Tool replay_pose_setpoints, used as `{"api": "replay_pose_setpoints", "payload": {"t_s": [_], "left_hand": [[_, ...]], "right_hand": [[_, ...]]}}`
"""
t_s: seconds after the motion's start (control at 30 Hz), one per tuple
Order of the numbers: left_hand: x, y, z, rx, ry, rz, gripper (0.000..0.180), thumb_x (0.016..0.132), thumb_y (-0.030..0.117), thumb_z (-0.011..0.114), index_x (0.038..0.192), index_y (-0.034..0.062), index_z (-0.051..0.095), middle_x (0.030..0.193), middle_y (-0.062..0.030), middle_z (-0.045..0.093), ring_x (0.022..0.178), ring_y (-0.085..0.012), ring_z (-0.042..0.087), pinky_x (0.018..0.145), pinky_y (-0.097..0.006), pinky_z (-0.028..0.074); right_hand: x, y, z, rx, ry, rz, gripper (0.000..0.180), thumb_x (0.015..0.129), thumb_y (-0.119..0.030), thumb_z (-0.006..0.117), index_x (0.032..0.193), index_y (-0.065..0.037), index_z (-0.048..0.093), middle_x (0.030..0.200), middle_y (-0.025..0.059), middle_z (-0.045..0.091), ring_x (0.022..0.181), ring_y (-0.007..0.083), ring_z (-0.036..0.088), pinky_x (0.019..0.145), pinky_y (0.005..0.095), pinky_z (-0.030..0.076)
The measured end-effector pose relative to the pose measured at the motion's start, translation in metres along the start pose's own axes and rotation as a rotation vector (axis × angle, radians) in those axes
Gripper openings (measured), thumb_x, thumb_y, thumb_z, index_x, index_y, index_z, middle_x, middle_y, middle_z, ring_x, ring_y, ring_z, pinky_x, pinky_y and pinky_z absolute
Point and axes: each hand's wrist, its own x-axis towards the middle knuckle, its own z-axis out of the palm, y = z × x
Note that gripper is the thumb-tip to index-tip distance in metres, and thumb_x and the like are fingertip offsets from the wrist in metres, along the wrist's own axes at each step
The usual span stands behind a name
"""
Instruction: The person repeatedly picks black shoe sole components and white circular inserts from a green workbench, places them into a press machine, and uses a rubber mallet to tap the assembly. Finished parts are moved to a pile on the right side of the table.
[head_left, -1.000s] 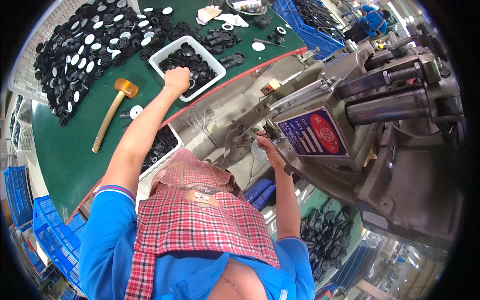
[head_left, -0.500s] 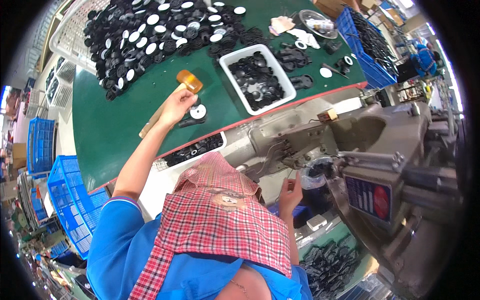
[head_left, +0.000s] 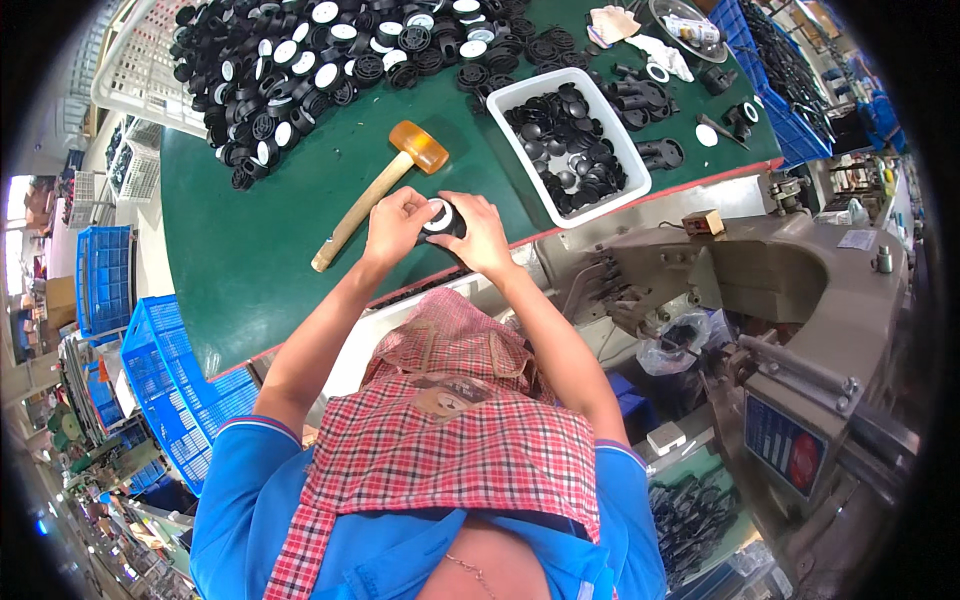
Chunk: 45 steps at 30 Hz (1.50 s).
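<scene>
Both hands meet near the front edge of the green table, around a small black round plastic part with a white ring (head_left: 437, 216). My left hand (head_left: 394, 229) pinches it from the left, fingertips at the white ring. My right hand (head_left: 483, 238) curls round its right side, thumb and fingers on the black body. The fingers partly hide the part's lower side. Just beyond the left hand lies a mallet (head_left: 366, 208) with an amber head and a wooden handle, touched by neither hand.
A white tray (head_left: 642, 183) of black caps stands right of my hands. Black round parts (head_left: 300, 70), some with white discs, are heaped at the far left. A large grey machine (head_left: 790, 270) stands close on the right. Blue crates (head_left: 175, 395) stand lower left.
My left hand has left the mallet's handle and come to the black part. My right hand has moved from beside the machine up to the table and taken hold of the part too.
</scene>
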Motion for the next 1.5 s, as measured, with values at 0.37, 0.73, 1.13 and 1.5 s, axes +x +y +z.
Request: {"api": "replay_pose_setpoints", "payload": {"t_s": [0.37, 0.73, 1.13, 1.5], "left_hand": [[0.008, -0.003, -0.022, 0.061, -0.241, 0.002, 0.025, 0.088, 0.023, 0.07, 0.082, -0.0002, 0.064, 0.07, 0.0017, 0.061, 0.066, -0.0044, 0.05, 0.058, -0.023, 0.041], [-0.014, -0.005, 0.014, 0.065, 0.19, -0.006, 0.033, 0.084, 0.027, 0.072, 0.073, -0.0026, 0.063, 0.063, -0.0099, 0.065, 0.056, -0.0125, 0.058, 0.055, -0.03, 0.047], [-0.019, 0.01, 0.029, 0.116, 0.235, -0.083, 0.033, 0.08, 0.027, 0.075, 0.07, -0.0021, 0.063, 0.062, -0.0126, 0.065, 0.055, -0.0196, 0.061, 0.055, -0.034, 0.048], [-0.029, 0.015, 0.051, 0.047, 0.442, -0.029, 0.029, 0.083, 0.022, 0.073, 0.073, -0.0023, 0.061, 0.064, -0.0091, 0.063, 0.058, -0.0122, 0.057, 0.056, -0.031, 0.047]], "right_hand": [[0.007, 0.008, -0.014, 0.076, -0.1, -0.048, 0.067, 0.064, -0.028, 0.082, 0.124, -0.009, 0.058, 0.114, 0.0103, 0.063, 0.109, 0.0306, 0.054, 0.097, 0.0413, 0.039], [0.005, 0.005, -0.013, 0.054, -0.041, -0.077, 0.065, 0.064, -0.023, 0.083, 0.123, -0.01, 0.058, 0.114, 0.0079, 0.064, 0.108, 0.0291, 0.056, 0.094, 0.0399, 0.041], [0.003, 0.007, -0.01, 0.05, 0.065, -0.148, 0.06, 0.062, -0.02, 0.084, 0.116, -0.008, 0.059, 0.109, 0.0076, 0.064, 0.101, 0.0297, 0.058, 0.087, 0.0401, 0.044], [0.003, 0.006, -0.003, -0.012, 0.144, -0.182, 0.062, 0.06, -0.018, 0.085, 0.115, -0.008, 0.059, 0.105, 0.0095, 0.065, 0.097, 0.0306, 0.059, 0.086, 0.0403, 0.045]]}}
